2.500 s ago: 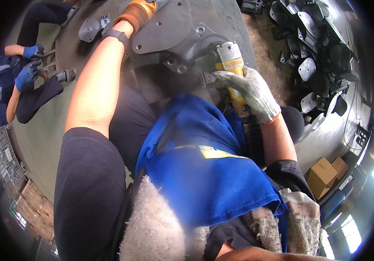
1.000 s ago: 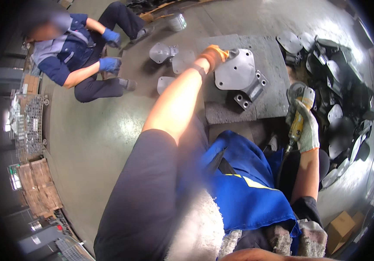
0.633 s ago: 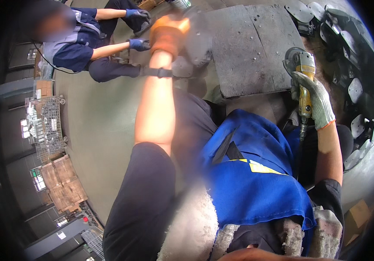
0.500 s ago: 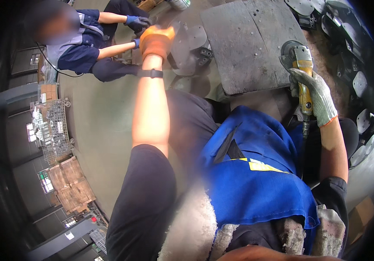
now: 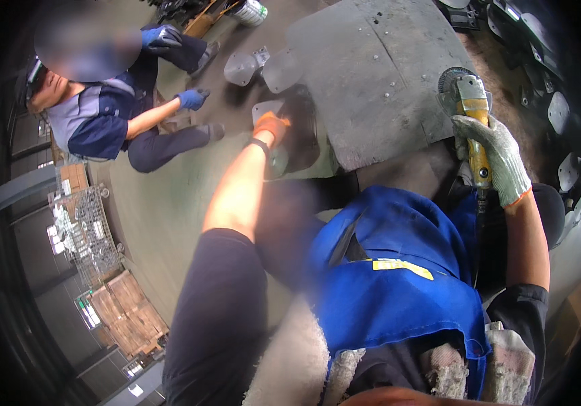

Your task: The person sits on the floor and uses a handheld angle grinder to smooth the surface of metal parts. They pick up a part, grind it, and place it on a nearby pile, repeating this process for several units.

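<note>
My left hand, in an orange glove, reaches out over the floor at the board's left side. Its fingers are closed at a grey metal plate with a rounded end; the glove covers part of it. Two similar rounded plates, one a pale disc and one a greyer disc, lie beyond that hand. In a whitish knitted glove, my right hand wraps round the body of a yellow angle grinder. The grinder's dark disc rests at the right edge of a grey, scuffed board.
A co-worker with blue gloves sits at the far left. Piled metal plates line the right side. A wire cage and a wooden crate stand at left. The grinder's hose runs down beside my blue apron.
My left hand has come nearer to me and slightly right, now at a metal plate. The co-worker's hands have moved apart. My right hand still holds the grinder by the board's edge.
</note>
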Available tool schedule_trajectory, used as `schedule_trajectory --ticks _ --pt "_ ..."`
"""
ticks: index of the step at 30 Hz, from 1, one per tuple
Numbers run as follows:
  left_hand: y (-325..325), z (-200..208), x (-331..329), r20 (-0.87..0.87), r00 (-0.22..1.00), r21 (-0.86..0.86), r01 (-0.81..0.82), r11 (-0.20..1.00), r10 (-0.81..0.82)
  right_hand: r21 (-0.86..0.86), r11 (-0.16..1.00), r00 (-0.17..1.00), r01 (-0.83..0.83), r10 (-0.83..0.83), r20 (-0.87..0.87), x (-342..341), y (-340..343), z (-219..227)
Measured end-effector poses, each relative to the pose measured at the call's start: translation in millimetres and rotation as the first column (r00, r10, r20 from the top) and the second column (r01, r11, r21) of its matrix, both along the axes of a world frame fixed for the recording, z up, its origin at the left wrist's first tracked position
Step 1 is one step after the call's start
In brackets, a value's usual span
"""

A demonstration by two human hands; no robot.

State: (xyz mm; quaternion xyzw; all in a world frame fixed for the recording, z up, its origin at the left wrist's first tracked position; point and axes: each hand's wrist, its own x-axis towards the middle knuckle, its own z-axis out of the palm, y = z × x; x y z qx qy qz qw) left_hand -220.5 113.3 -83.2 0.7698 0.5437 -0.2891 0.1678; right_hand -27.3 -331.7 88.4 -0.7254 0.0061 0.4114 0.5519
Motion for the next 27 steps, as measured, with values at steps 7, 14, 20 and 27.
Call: schedule_trajectory --ticks 7,14,20,27 --pt "-20.7 -79.5 -0.7 0.221 0.963 0.007 -0.162 0.987 0.156 -0.126 0.992 1.0 -0.011 0.012 0.014 -1.7 -9.5 -3.4" --pt "11.8 -83.9 -9.2 0.107 0.91 0.077 -0.409 0.909 0.4 -0.122 0.989 0.992 -0.084 0.094 0.078 7.2 -4.7 -7.3" --pt "-55.2 -5.4 -2.6 0.06 0.998 0.175 -0.019 0.984 0.008 -0.05 0.997 0.993 -0.056 0.06 0.099 -0.6 1.6 -4.6" --pt "-59.9 -78.6 -38.4 -0.191 0.971 0.1 0.165 0.981 -0.144 -0.029 0.996 0.994 -0.089 0.091 0.061 -12.3 -9.8 -1.8"
